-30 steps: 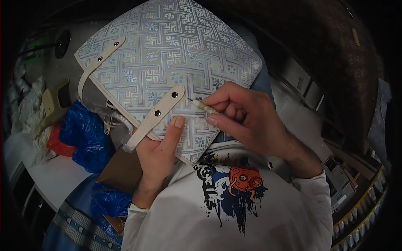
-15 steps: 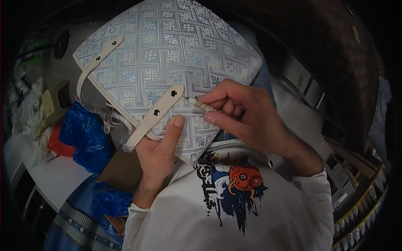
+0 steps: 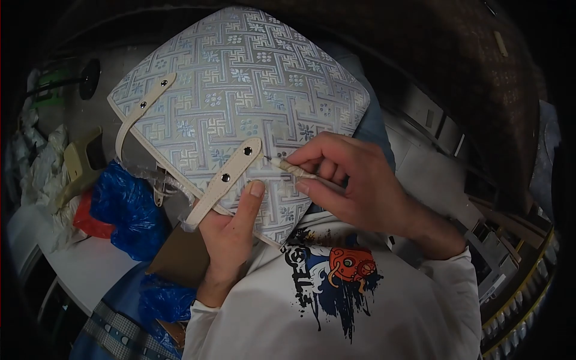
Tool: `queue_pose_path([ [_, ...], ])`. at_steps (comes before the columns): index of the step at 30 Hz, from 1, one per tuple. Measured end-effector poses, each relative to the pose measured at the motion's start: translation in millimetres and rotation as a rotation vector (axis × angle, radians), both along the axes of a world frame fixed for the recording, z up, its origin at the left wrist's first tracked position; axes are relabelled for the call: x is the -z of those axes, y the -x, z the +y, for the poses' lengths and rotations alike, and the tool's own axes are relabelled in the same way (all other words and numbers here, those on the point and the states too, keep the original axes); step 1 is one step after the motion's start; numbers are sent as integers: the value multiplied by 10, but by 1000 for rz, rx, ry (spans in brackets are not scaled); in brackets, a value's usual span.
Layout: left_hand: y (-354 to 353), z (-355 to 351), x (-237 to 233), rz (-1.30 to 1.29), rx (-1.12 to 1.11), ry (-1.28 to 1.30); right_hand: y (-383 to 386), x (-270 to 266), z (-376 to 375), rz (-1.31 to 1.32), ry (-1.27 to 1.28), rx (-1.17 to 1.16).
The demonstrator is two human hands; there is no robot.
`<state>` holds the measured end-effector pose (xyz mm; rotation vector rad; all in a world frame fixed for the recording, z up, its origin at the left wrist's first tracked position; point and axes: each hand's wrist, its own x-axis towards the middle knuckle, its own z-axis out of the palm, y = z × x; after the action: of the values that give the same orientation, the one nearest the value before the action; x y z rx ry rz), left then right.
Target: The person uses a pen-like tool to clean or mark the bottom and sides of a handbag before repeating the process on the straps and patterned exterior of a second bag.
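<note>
The patterned bag (image 3: 204, 78) is the largest thing, set cornerwise across the upper middle of the frame. It seems to lie over the wearer's lap, with denim (image 3: 379, 132) showing at its right edge; that likely gives it a base and turns its face up to view. Below it, the white shirt (image 3: 258, 324) fills the bottom centre, its printed front just beside the bag's lowest corner.

The right hand (image 3: 372, 186), right of centre, has a narrow pinch on a slim tool, thumb and forefinger close together, probably for fine control. The left hand (image 3: 231, 228), lower and left of it, clamps the bag's edge, thumb flat on the fabric and the other fingers hidden beneath, likely to steady the spot beside the tool.

Blue plastic (image 3: 129, 216) lies at the left, apart from both hands. The near strap (image 3: 234, 168) slants across the bag just above the left thumb; the far strap (image 3: 155, 93) sits toward the upper left. The slim tool (image 3: 295, 171) has a wrapped handle, perhaps for a surer hold. Its thin dark tip (image 3: 267, 157) points at the near strap's rounded end, close to the upper rivet (image 3: 248, 151); whether it touches, I cannot tell.
</note>
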<state>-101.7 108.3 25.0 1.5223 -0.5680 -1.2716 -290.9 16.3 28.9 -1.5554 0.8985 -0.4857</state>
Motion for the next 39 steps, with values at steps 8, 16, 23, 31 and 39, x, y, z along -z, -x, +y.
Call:
queue_pose_path([
  [8,4,21,-18,18,-15,-33,-21,12,10,5,62,-6],
  [16,32,9,-11,6,-28,-20,-36,6,141,77,109,58],
  [23,20,0,-52,5,10,-45,-59,16,187,14,2,100],
  [31,19,3,-44,-4,9,-29,-34,78,163,88,248,82],
  [39,31,-13,-33,-1,-22,-34,27,-86,90,205,336,41],
])
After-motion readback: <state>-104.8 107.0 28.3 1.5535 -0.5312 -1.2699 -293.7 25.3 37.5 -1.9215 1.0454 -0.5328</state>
